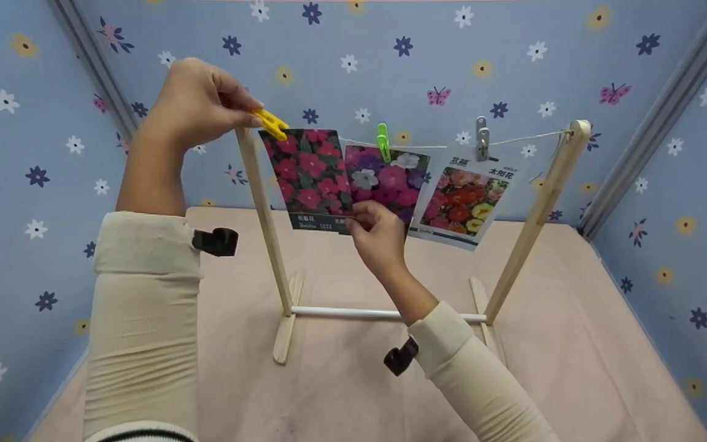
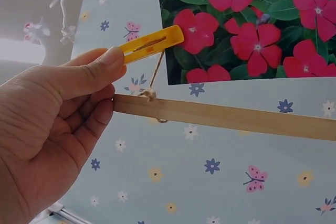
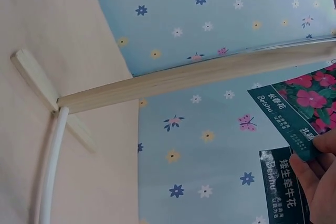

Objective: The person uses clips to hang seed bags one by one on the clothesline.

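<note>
My left hand (image 1: pixel 197 101) pinches a yellow clothespin (image 1: pixel 272 124) between thumb and fingers at the left end of the line. The clothespin's tip overlaps the upper left corner of a seed packet with pink-red flowers (image 1: pixel 309 172); whether it bites the line too, I cannot tell. My right hand (image 1: pixel 384 236) pinches that packet's lower right corner, also seen in the right wrist view. Just right of it, a purple-flowered packet (image 1: pixel 393 178) hangs under a green clothespin (image 1: pixel 383 141), its lower part behind my right hand.
A white packet with orange and yellow flowers (image 1: pixel 467 196) hangs from a metal clip (image 1: pixel 482 144) further right. The string (image 1: pixel 528 139) runs between two wooden posts (image 1: pixel 537 227), joined low down by a white rod (image 1: pixel 347 313). Flower-patterned walls surround the pinkish tabletop (image 1: pixel 341 374).
</note>
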Motion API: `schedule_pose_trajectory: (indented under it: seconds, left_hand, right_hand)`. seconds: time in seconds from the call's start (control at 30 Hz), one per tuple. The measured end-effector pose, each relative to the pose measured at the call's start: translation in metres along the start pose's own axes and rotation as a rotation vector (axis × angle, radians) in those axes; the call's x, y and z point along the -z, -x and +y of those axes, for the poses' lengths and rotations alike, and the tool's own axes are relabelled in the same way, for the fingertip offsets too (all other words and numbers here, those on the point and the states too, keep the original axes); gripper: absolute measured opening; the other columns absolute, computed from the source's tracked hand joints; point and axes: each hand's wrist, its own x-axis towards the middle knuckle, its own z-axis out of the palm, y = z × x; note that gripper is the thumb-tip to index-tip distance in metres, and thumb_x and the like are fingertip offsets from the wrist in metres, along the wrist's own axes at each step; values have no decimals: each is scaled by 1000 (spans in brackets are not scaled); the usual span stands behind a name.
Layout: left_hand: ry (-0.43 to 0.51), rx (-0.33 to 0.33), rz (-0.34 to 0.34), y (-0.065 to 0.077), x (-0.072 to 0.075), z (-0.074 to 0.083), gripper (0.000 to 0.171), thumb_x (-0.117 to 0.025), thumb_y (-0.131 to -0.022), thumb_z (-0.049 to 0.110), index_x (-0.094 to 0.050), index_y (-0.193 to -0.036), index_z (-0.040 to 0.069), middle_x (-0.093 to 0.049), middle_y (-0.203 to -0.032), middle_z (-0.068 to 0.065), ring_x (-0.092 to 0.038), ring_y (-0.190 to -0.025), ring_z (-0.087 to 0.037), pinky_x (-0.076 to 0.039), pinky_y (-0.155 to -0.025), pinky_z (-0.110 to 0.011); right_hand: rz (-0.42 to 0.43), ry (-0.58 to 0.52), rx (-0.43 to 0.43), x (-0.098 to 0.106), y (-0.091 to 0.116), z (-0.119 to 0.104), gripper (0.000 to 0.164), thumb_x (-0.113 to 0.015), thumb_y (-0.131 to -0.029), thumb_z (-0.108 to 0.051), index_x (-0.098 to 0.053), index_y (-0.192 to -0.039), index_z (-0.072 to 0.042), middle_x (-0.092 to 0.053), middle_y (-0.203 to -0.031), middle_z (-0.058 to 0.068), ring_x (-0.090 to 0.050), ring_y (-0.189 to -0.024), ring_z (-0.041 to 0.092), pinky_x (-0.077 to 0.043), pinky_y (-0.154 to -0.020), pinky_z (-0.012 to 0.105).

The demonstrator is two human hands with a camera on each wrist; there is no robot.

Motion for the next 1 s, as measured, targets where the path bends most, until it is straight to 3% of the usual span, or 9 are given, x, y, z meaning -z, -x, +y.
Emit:
schedule_pose_trajectory:
  seconds: [0.23,0.47,0.77,1.0]
  left_hand:
    - [-24,5,-10,0,-1,3,21,-69,-91,16,-75,-107,3,-70,-107,-15,-65,-87,-16,-54,-83,-22]
    - [-73,19,-27,1,-1,5,27,-72,-89,17,-73,-113,5,-67,-105,-15,-52,-83,-18,-51,-77,-17]
    - [-81,26,-26,1,-1,5,32,-73,-89,24,-72,-117,9,-60,-100,-11,-48,-84,-18,-46,-69,-16]
    - [-78,-7,-4,2,-4,3,33,-72,-90,26,-72,-118,10,-60,-99,-11,-46,-86,-18,-44,-69,-20]
  right_hand:
    - [-29,-39,15,-2,3,-3,11,-69,-86,2,-68,-97,3,-73,-87,10,-65,-77,17,-52,-66,28]
    - [-98,-62,9,-3,6,-4,14,-69,-87,-1,-67,-100,2,-72,-89,9,-66,-81,16,-54,-71,27]
    - [-114,12,-2,0,8,2,23,-71,-87,-4,-69,-109,2,-72,-94,10,-68,-84,17,-56,-76,27]
    - [-101,120,38,8,18,7,22,-67,-87,-2,-69,-109,3,-72,-98,11,-69,-85,20,-57,-76,28]
